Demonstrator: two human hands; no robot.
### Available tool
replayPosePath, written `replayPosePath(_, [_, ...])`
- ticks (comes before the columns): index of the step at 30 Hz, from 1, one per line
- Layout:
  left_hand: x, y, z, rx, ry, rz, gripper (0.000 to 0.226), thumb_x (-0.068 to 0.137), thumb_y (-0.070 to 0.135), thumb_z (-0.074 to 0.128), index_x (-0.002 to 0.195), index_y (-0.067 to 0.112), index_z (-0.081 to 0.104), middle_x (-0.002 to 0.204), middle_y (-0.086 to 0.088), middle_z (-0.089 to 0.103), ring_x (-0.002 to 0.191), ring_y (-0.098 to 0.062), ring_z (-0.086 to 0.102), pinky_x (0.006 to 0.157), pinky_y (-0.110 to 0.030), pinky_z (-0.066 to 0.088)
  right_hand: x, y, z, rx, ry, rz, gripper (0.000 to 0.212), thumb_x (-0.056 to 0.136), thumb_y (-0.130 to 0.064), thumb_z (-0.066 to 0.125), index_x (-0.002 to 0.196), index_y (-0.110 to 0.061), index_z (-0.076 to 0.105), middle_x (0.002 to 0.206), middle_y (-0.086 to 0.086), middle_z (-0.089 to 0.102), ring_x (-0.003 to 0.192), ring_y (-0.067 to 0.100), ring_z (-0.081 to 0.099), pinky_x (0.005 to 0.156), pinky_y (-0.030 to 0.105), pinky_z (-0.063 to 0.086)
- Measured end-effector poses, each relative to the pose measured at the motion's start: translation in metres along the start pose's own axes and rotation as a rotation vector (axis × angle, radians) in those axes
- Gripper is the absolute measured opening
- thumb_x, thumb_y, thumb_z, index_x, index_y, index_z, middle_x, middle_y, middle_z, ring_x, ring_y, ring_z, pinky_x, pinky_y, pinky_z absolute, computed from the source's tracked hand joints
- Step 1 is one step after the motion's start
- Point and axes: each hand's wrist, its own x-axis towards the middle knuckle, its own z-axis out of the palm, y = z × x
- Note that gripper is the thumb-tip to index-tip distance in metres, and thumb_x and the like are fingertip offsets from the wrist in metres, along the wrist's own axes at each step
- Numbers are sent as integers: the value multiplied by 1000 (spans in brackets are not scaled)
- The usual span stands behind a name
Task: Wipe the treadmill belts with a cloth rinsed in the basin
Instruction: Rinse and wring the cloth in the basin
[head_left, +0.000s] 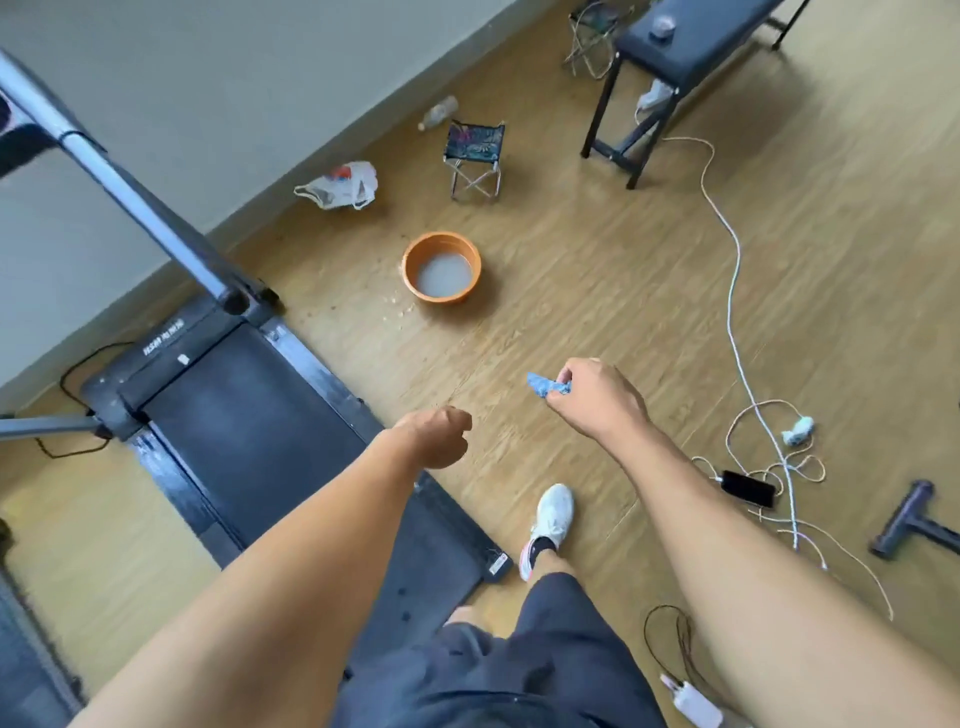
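Beside the treadmill (249, 415), on the wood floor (597, 291), the person stands with one white shoe (550, 525) planted just off the belt's edge and both arms reaching forward. The right hand (597, 400) has its fingers (563, 376) pinched shut on a small blue cloth (545, 385), bunched tight and held out in the air, away from the body, which I take to be a way of keeping a wet or dirty rag off the dark shorts (519, 665). The left hand (439, 436) hangs loosely curled and holds nothing; it hovers over the belt's near side.

The orange basin (441, 267) sits on the floor ahead, well apart from both hands and near the treadmill's front end, with cloudy water in it. Small splashes mark the boards between basin and treadmill, so it seems placed there for short trips from belt to rinse. The cloth points roughly toward the basin, so my guess is that a rinse is the step in hand, though it could equally be headed back to the belt.

A white cable (727, 270) snakes across the floor to the right, with a phone (748, 488) at its loops: something to step around. A folding stool (474, 158) and a plastic bag (340, 186) lie beyond the basin.
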Motion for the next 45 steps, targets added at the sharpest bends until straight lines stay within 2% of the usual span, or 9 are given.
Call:
replayPosePath(13, [164,-123,-194,-822,225,-352,32,100,13,51,123,2,70,130,-18,70,122,-35,63,102,-40,49,352,-193,-88,-65,-193,-404,46,83,-29,84,125,-18,68,129,9,64,118,28,63,101,39,49])
replayPosePath(17, [299,-186,-214,-1132,279,-478,29,92,21,49,107,11,71,111,-13,72,108,-29,65,91,-32,47,498,-234,-31,83,-219,-296,22,89,-6,71,108,-18,75,103,1,74,91,11,70,92,31,54])
replayPosePath(21, [468,-241,-196,-1351,183,-541,25,99,11,52,113,-1,70,118,-20,72,116,-36,66,98,-39,51,668,-240,76,206,-211,-79,34,81,-2,77,110,-12,62,77,-6,62,66,3,60,69,24,48])
replayPosePath(24, [603,-280,-166,-1507,218,-570,14,98,15,53,91,12,64,91,-10,66,89,-31,65,77,-35,51,794,-218,174,175,-242,-85,50,70,-15,72,114,-25,51,82,-1,64,75,19,64,75,32,49])
replayPosePath(28, [754,-311,-122,-1680,435,-630,32,99,-4,45,105,17,68,95,9,67,63,-6,56,55,-17,40,918,-176,285,144,-308,-75,36,80,-1,77,105,-22,61,77,-9,54,65,6,53,65,19,45])
replayPosePath(33, [891,-330,-68,-1925,586,-774,28,101,4,54,102,25,72,109,-1,72,91,-13,61,83,-25,44,992,-113,391,15,-519,-195,25,82,-4,76,95,-23,68,76,-8,61,67,7,58,73,23,48])
replayPosePath(38, [955,-326,-43,-1812,573,-876,28,102,3,56,128,8,67,114,-4,69,103,-18,64,81,-2,43,1041,-83,437,-21,-487,-48,36,90,-12,71,125,-15,62,102,-1,65,96,19,64,90,29,50])
replayPosePath(41, [976,-329,-41,-1714,506,-948,27,97,15,69,123,12,66,124,-9,71,118,-27,65,105,-30,47,1048,-82,453,47,-567,99,52,91,-19,74,140,-14,58,129,0,66,114,21,66,106,41,53])
replayPosePath(45, [984,-341,-50,-1718,489,-1051,15,95,22,75,96,14,62,98,-9,71,94,-31,65,78,-26,44,1048,-91,475,258,-640,262,41,85,-27,82,119,-18,61,110,2,69,88,18,68,76,25,60])
